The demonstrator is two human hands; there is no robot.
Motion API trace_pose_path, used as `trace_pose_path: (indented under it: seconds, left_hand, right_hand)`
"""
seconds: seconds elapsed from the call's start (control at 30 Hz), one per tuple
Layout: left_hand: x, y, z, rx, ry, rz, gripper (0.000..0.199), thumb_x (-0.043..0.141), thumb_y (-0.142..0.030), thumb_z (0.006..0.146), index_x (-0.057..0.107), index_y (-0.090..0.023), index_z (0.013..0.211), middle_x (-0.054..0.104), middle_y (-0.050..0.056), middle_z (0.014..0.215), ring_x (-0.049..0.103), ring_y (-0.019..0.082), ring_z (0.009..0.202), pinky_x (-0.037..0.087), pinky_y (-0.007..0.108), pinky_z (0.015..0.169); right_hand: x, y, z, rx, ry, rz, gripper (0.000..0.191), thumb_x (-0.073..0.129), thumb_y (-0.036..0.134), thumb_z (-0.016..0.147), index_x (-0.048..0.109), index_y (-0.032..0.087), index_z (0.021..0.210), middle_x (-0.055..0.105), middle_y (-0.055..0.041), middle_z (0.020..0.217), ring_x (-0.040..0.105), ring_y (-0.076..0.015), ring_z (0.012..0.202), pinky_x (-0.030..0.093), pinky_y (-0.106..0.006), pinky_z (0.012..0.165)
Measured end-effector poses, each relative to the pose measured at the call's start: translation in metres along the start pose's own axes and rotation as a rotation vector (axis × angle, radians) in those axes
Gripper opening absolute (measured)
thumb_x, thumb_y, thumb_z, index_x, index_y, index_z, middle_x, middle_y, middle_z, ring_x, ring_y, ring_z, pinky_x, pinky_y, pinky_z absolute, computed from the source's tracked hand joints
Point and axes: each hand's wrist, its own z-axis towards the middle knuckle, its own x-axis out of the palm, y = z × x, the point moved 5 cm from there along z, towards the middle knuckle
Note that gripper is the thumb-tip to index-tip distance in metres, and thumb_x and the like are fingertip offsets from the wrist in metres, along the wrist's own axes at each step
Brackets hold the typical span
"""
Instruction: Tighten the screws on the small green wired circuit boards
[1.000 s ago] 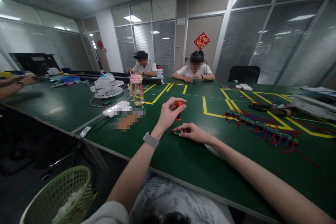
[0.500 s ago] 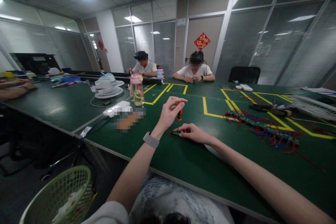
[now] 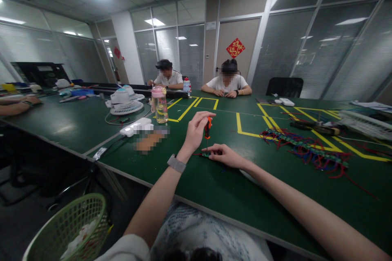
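Observation:
My left hand [image 3: 196,129] is closed on the orange and black handle of a screwdriver [image 3: 208,130], with its index finger over the top end. The screwdriver stands nearly upright, its thin shaft pointing down at a small green circuit board [image 3: 205,155]. Where exactly the tip meets the board is too small to make out. My right hand [image 3: 228,156] rests on the table and pinches the board's right side between thumb and fingers. A red wire [image 3: 196,154] runs out from the board's left end.
To the right lies a row of green circuit boards with red and blue wires [image 3: 309,149]. A pink-lidded bottle [image 3: 161,108], white fans [image 3: 125,104] and a white power strip [image 3: 136,127] are at the left. Two people sit across the green table [image 3: 190,187]. A green basket [image 3: 102,204] stands below.
The fingers of my left hand have shifted slightly around the screwdriver, and more of its handle shows. My right hand and the circuit board have stayed in place.

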Motion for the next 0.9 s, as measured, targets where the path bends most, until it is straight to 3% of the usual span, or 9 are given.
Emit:
trace_pose_path:
  seconds: [0.13,0.3,0.4,0.5,0.63,0.8,0.9]
  left_hand:
    - [0.0048,0.005,-0.0005,-0.081,0.047,-0.16,0.027,0.055,-0.031,0.085,0.065,-0.016,0.104,0.066,0.009,0.103,0.065,0.017,0.085,0.055,0.034,0.076]
    - [0.0012,0.003,-0.0006,-0.02,0.004,-0.011,0.019,0.067,-0.031,0.075,0.069,-0.017,0.088,0.063,0.004,0.088,0.061,0.013,0.076,0.053,0.024,0.066]
    - [-0.0008,0.0012,-0.0001,0.014,-0.012,0.046,0.017,0.062,-0.031,0.08,0.071,-0.018,0.086,0.06,0.005,0.094,0.06,0.013,0.084,0.051,0.021,0.068]
    - [0.0021,0.0041,0.0002,-0.017,0.045,-0.079,0.025,0.05,-0.032,0.087,0.069,-0.018,0.096,0.06,0.008,0.109,0.061,0.017,0.095,0.053,0.027,0.077]
    - [0.005,0.0088,-0.0002,-0.093,0.073,-0.215,0.029,0.053,-0.032,0.086,0.065,-0.015,0.105,0.066,0.009,0.102,0.066,0.019,0.086,0.056,0.034,0.076]
    - [0.0024,0.0049,-0.0002,-0.074,0.028,-0.088,0.022,0.066,-0.031,0.077,0.068,-0.016,0.093,0.066,0.006,0.09,0.063,0.014,0.075,0.054,0.028,0.069]
    - [0.0003,0.0009,0.0,-0.012,-0.001,0.012,0.016,0.069,-0.029,0.074,0.069,-0.017,0.084,0.062,0.004,0.089,0.06,0.013,0.081,0.051,0.024,0.071]
  right_hand:
    - [0.0004,-0.0023,0.0006,0.01,-0.02,-0.015,0.035,0.058,0.025,0.08,0.066,0.016,0.113,0.052,0.001,0.069,0.042,-0.0103,0.061,0.036,-0.023,0.058]
    - [-0.0004,-0.0036,0.0006,-0.01,-0.032,-0.042,0.031,0.059,0.027,0.081,0.068,0.017,0.109,0.053,0.0001,0.07,0.043,-0.011,0.062,0.037,-0.023,0.059]
    - [-0.0009,-0.0031,0.0,-0.014,-0.03,-0.042,0.031,0.059,0.027,0.081,0.068,0.018,0.109,0.054,-0.0002,0.072,0.042,-0.0109,0.062,0.037,-0.023,0.059]
    - [-0.0011,-0.0014,-0.0008,-0.011,-0.028,-0.045,0.031,0.058,0.027,0.081,0.068,0.018,0.109,0.054,-0.0003,0.072,0.042,-0.0107,0.062,0.037,-0.023,0.059]
    - [-0.0006,0.0007,-0.0015,-0.006,-0.019,-0.042,0.032,0.058,0.028,0.081,0.068,0.017,0.11,0.052,-0.0002,0.071,0.041,-0.0105,0.061,0.035,-0.023,0.058]
    - [-0.0002,0.0006,-0.0016,-0.004,-0.019,-0.037,0.033,0.058,0.03,0.081,0.068,0.017,0.11,0.054,-0.0005,0.072,0.04,-0.0106,0.061,0.034,-0.024,0.058]
    - [-0.0003,-0.0005,-0.0014,-0.003,-0.03,-0.032,0.032,0.059,0.028,0.081,0.068,0.017,0.109,0.055,-0.001,0.075,0.04,-0.0103,0.061,0.034,-0.023,0.057]
